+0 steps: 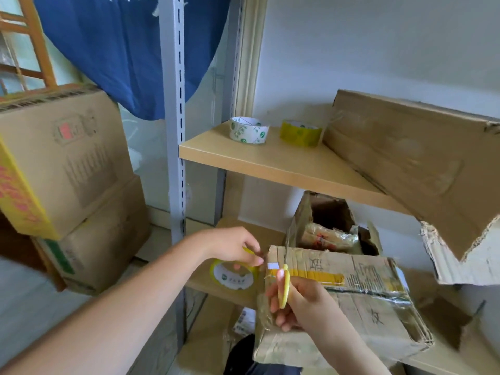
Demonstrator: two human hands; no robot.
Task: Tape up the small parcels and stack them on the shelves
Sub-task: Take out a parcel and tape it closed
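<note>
A worn cardboard parcel (359,301) with a yellow tape strip across its top sits in front of me, near the lower shelf (216,289). My right hand (297,301) grips yellow-handled scissors (284,285), blades pointing up at the parcel's left end. My left hand (238,247) pinches the tape end by the parcel's left corner, just above a yellow tape roll (234,274) that hangs at the shelf's front. On the upper shelf (284,163) stand a white tape roll (247,129) and a second yellow tape roll (300,132).
A large torn cardboard box (422,163) lies on the upper shelf at right. An open box (330,226) with packets stands on the lower shelf behind the parcel. Stacked cartons (62,169) stand at left beside the grey shelf upright (174,117).
</note>
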